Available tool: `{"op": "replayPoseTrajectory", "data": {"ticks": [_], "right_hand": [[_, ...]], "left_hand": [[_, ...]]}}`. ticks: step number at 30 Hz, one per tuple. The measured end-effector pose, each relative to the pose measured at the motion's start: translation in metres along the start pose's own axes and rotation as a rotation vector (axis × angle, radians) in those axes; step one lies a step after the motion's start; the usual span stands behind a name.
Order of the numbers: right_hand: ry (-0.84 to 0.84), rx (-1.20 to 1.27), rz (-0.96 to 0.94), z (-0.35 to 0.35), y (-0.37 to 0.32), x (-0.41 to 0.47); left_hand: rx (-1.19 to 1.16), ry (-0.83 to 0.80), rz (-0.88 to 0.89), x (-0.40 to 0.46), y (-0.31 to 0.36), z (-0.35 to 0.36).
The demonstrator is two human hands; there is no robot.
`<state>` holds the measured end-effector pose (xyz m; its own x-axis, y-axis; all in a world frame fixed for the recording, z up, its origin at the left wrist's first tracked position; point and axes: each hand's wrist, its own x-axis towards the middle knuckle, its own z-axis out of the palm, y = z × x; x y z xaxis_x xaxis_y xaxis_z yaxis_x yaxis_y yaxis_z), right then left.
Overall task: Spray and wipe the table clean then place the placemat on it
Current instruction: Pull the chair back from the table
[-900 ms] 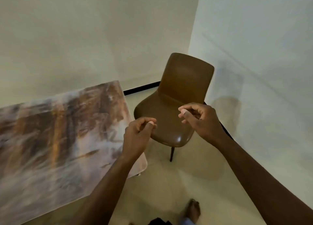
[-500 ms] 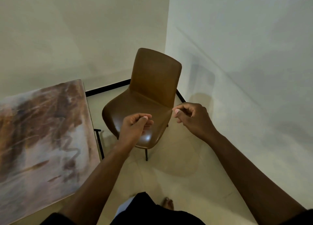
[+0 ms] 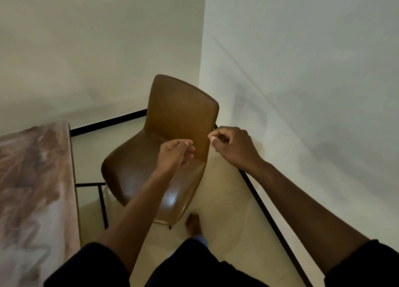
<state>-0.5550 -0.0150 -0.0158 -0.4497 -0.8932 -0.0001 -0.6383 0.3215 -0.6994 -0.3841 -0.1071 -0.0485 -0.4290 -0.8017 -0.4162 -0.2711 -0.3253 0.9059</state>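
The table [image 3: 32, 189], with a brown and white marbled top, fills the left edge of the head view. My left hand [image 3: 176, 155] hovers over a brown chair seat with its fingers curled shut and nothing in them. My right hand [image 3: 233, 149] is just to the right of the chair back, fingers pinched closed and empty. Both hands are well to the right of the table. No spray bottle, cloth or placemat shows.
A brown leather chair [image 3: 172, 135] on black legs stands in the room's corner, right of the table. White walls with a black skirting line [image 3: 269, 213] close off the back and right. My bare foot [image 3: 194, 223] stands on the cream tiled floor.
The view has swung right, so the table has slid toward the left edge and the chair toward the middle. Both hands stay closed and have drifted slightly further apart.
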Motion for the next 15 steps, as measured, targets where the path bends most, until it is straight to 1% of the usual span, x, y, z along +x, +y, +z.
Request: {"op": "replayPoseTrajectory", "data": {"ticks": [4,8,11,15], "right_hand": [[-0.030,-0.042,0.001,-0.005,0.010,0.076],[-0.079,-0.075,-0.007,0.004,0.021,0.142],[-0.136,-0.110,-0.046,0.014,0.024,0.181],[-0.232,-0.191,-0.145,0.034,0.024,0.248]], "left_hand": [[-0.002,0.027,-0.061,0.064,0.022,0.003],[-0.016,0.039,-0.165,0.128,0.027,0.001],[0.021,0.088,-0.261,0.164,0.031,-0.005],[0.015,0.179,-0.333,0.212,0.039,-0.014]]}}
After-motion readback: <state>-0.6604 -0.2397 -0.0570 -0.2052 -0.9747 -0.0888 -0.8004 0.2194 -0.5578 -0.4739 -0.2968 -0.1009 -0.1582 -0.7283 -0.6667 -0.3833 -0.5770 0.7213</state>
